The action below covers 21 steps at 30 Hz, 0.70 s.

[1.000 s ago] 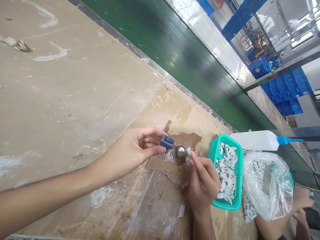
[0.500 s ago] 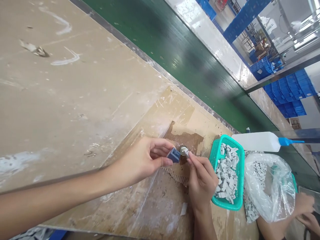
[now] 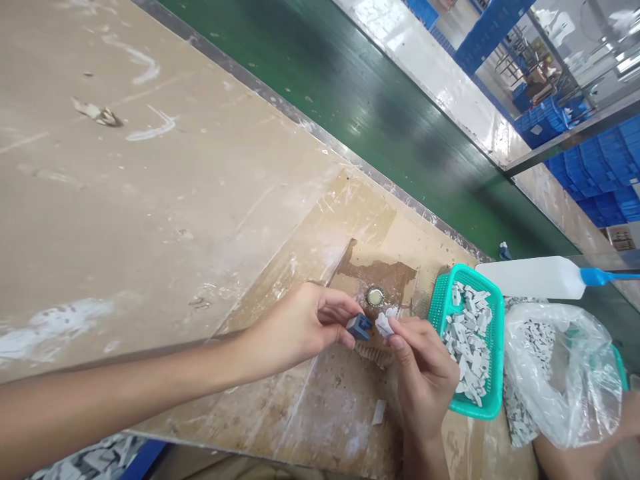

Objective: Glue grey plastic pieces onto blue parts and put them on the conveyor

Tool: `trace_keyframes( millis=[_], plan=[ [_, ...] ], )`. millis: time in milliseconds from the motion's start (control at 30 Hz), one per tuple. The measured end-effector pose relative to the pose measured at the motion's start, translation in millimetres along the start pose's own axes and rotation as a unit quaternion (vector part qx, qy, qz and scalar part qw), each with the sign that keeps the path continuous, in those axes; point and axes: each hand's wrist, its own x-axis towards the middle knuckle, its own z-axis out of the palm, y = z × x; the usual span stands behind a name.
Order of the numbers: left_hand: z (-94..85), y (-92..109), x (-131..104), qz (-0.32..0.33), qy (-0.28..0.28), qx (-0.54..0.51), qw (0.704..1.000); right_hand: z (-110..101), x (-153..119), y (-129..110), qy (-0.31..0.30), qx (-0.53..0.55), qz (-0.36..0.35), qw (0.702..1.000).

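Note:
Between the thumb and fingers of my left hand [image 3: 313, 319] is a small dark blue plastic block [image 3: 358, 327] with a notch facing right. My right hand [image 3: 425, 367] pinches a small whitish piece [image 3: 385, 323] whose exact shape I cannot make out. A narrow gap separates the piece from the block. Just beyond both lies a round metal bottle cap [image 3: 375, 296], on a stained brown piece of cardboard [image 3: 345, 277]. Close to my right hand stands a teal basket [image 3: 495, 373] filled with many small light grey pieces.
A white squeeze bottle [image 3: 533, 278] with a blue nozzle lies behind the basket. To the right is a clear plastic bag [image 3: 593, 393] of grey pieces, beside another person's arm [image 3: 583, 453]. A green belt [image 3: 320, 100] runs along the table's far side.
My right hand has drawn the whitish piece away from the bottle cap, towards me. The cap now shows fully. My left hand still holds the blue block, its notch turned more towards the piece.

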Motion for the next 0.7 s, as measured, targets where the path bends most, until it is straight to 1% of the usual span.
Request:
trace_keyframes(
  millis=[200,333,500,700],
  plan=[
    [-0.7,-3.5,-3.9,0.015,-0.009,0.014,1.0,2.1,0.6,-7.6,-0.036,-0.003,0.005,0.999],
    [-0.7,-6.2,-6.8,0.047,-0.008,0.044,0.998,5.8,0.0,-9.7,-0.05,0.001,-0.004,0.999],
    [1.0,-4.0,-8.8,0.057,0.015,0.07,0.996,10.4,-3.4,-9.7,-0.065,-0.007,-0.02,0.998],
    [-0.6,-1.7,-9.1,0.059,0.042,0.112,0.991,16.3,-2.1,-17.2,-0.103,-0.04,-0.057,0.992]
  ],
)
